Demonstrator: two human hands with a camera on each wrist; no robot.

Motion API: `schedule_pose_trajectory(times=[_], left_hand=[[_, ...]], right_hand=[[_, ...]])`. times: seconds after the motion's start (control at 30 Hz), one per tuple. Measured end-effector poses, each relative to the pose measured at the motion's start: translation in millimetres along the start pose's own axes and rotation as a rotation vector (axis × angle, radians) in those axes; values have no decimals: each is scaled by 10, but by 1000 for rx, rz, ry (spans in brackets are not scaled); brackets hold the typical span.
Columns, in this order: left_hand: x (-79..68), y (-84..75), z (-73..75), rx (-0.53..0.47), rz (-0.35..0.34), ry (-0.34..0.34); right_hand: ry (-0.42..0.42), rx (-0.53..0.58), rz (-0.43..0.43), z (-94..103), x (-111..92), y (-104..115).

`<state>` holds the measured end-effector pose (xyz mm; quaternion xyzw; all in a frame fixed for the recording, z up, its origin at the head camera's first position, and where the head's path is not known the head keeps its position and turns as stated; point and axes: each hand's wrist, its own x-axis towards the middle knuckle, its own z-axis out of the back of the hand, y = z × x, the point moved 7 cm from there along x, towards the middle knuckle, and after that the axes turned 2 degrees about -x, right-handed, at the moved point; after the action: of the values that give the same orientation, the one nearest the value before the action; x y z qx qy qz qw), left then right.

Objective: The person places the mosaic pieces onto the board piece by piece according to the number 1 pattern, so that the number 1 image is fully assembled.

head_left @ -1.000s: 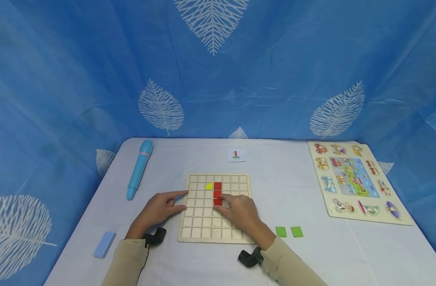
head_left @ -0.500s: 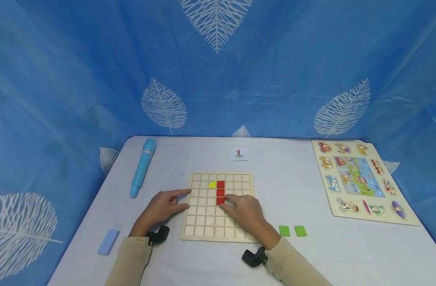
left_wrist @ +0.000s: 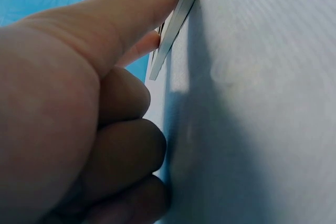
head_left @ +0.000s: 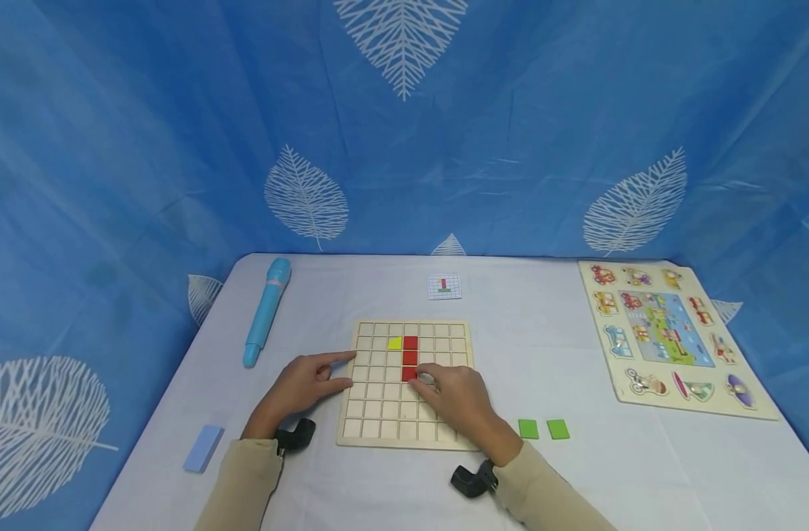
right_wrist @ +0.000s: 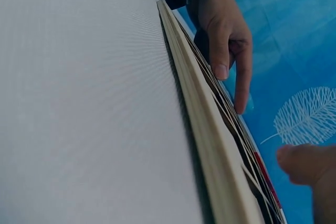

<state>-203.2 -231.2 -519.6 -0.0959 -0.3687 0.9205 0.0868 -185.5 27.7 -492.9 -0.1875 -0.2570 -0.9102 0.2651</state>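
A wooden grid board lies flat on the table. Three red tiles sit one below another in a column of its squares, the lowest red tile beside my right hand. The thumb and index finger of that hand are spread at the tile's right side; in the right wrist view the thumb shows above the board surface. A yellow piece lies left of the top red tile. My left hand touches the board's left edge with extended thumb and index finger, other fingers curled.
Two green tiles, the nearer to the board being one green tile, lie right of it. A small pattern card is behind the board. A blue toy microphone and blue block lie left; a picture puzzle lies far right.
The head view has shifted slightly, moving the scene rightward. My right fingertips have eased a little to the right, off the lowest red tile. The left hand stays at the board's edge.
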Motion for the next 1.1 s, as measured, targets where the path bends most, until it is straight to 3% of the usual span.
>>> schedule_pose_trajectory(times=[0.17, 0.43, 0.6, 1.1], left_hand=[[-6, 2, -14, -7, 1, 0], [-16, -10, -25, 0, 0, 0], [-15, -17, 7, 11, -8, -9], [-3, -10, -1, 10, -9, -1]], right_hand=[[-95, 22, 53, 126, -60, 37], [-170, 23, 155, 243, -236, 152], [-224, 20, 172, 331, -333, 146], [-181, -41, 110, 678, -755, -159]])
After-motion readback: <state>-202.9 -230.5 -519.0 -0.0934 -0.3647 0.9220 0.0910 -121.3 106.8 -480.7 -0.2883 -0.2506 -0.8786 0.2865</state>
